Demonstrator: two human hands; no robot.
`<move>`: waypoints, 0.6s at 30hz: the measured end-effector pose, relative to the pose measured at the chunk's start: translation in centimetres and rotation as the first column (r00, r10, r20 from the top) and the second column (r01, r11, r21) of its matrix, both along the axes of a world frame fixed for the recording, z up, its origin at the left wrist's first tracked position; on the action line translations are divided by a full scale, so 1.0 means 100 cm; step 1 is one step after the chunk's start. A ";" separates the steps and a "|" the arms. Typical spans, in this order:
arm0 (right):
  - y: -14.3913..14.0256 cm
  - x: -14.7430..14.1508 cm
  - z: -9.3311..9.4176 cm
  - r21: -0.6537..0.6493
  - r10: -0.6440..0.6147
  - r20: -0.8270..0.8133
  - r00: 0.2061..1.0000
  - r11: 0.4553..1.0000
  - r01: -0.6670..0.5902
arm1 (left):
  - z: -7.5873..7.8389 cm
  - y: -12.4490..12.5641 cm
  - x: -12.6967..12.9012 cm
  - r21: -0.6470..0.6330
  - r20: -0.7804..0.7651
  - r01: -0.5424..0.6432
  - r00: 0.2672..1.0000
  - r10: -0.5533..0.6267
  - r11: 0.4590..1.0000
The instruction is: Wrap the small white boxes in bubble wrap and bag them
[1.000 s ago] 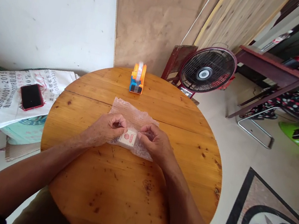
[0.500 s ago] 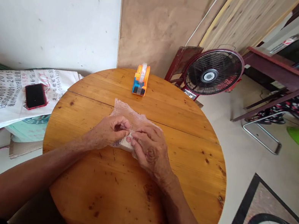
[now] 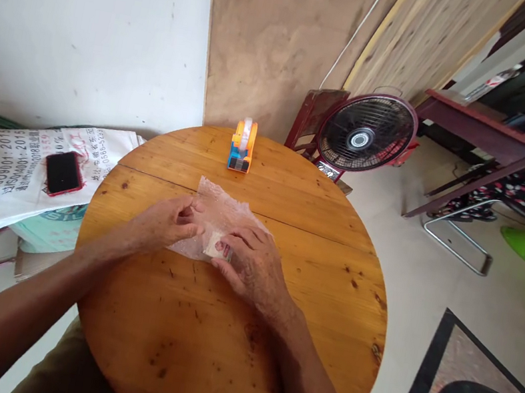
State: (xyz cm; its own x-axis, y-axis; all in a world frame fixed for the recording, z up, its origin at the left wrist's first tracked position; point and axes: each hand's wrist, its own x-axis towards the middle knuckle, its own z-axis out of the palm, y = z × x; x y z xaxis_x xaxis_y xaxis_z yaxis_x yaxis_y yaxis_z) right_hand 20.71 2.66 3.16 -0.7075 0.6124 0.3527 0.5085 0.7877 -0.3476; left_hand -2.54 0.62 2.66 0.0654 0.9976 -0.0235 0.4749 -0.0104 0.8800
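Note:
A sheet of clear bubble wrap [image 3: 219,210] lies on the round wooden table [image 3: 310,273]. A small white box with a red mark [image 3: 214,244] sits on it, mostly covered by my fingers. My right hand [image 3: 250,265] presses flat on the box and the wrap's right part. My left hand [image 3: 167,224] rests on the wrap's left edge, fingertips pinching it. An orange and blue tape dispenser [image 3: 241,145] stands at the table's far edge, well beyond both hands.
A printed white sack [image 3: 6,178] with a red-cased phone [image 3: 63,173] on it lies left of the table. A black floor fan [image 3: 366,133] stands behind the table. At far right another person sits at a dark red desk [image 3: 487,131].
My right hand has slid left over the box, which was in plain view a second ago. My left hand has moved out to the wrap's left edge.

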 end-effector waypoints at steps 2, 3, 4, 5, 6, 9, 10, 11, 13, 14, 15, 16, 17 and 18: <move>0.000 0.000 0.001 -0.006 -0.005 0.016 1.000 1.000 0.005 | -0.001 0.000 -0.007 -0.022 -0.069 0.017 0.997 -0.018 1.000; 0.000 0.000 0.001 -0.004 -0.007 0.025 1.000 1.000 0.007 | -0.002 0.001 -0.008 -0.036 -0.115 0.021 0.993 -0.025 0.999; 0.000 0.000 0.002 -0.003 -0.010 0.031 0.999 1.000 0.010 | -0.003 0.001 -0.008 -0.045 -0.173 0.015 0.985 -0.023 0.999; 0.000 0.000 0.002 -0.004 -0.011 0.034 0.999 1.000 0.011 | -0.004 0.001 -0.007 -0.045 -0.241 0.002 0.970 -0.012 0.999; 0.000 0.000 0.002 -0.008 -0.011 0.033 0.999 1.000 0.012 | -0.004 0.001 -0.005 -0.035 -0.316 -0.018 0.949 0.006 0.999; 0.000 0.000 0.001 -0.014 -0.013 0.023 1.000 1.000 0.013 | 0.000 -0.002 -0.001 0.007 -0.512 -0.058 0.857 0.053 0.998; 0.000 0.000 0.001 -0.011 -0.012 0.018 1.000 1.000 0.012 | 0.003 -0.004 -0.002 0.009 -0.552 -0.065 0.832 0.059 0.998; 0.000 0.000 0.001 -0.008 -0.011 0.016 1.000 1.000 0.011 | 0.005 -0.006 -0.003 0.000 -0.580 -0.072 0.813 0.058 0.997; -0.001 -0.001 0.000 -0.001 -0.013 0.024 1.000 1.000 0.013 | 0.010 -0.012 -0.008 -0.049 -0.603 -0.082 0.797 0.036 0.995; -0.001 0.000 0.000 0.002 -0.019 0.032 0.999 1.000 0.019 | 0.011 -0.014 -0.011 -0.077 -0.602 -0.092 0.798 0.028 0.993; -0.001 0.000 -0.001 0.005 -0.026 0.041 0.999 1.000 0.026 | 0.011 -0.017 -0.014 -0.100 -0.591 -0.101 0.806 0.022 0.990; -0.001 0.000 -0.001 0.007 -0.033 0.050 0.998 0.999 0.033 | 0.010 -0.019 -0.016 -0.117 -0.572 -0.111 0.820 0.025 0.987; -0.001 0.000 -0.001 0.008 -0.038 0.057 0.998 0.999 0.037 | 0.009 -0.021 -0.017 -0.129 -0.541 -0.128 0.840 0.038 0.983; -0.001 0.000 0.000 0.005 -0.039 0.066 0.997 0.999 0.039 | 0.008 -0.022 -0.017 -0.150 -0.494 -0.149 0.867 0.057 0.977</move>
State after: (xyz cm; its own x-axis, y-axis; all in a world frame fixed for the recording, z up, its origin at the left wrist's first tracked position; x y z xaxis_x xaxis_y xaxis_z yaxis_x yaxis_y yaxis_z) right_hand 20.71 2.54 3.12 -0.7051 0.6386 0.3082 0.5605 0.7682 -0.3095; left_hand -4.26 -1.61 3.47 -0.1029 0.9740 -0.2016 0.8313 0.1955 0.5203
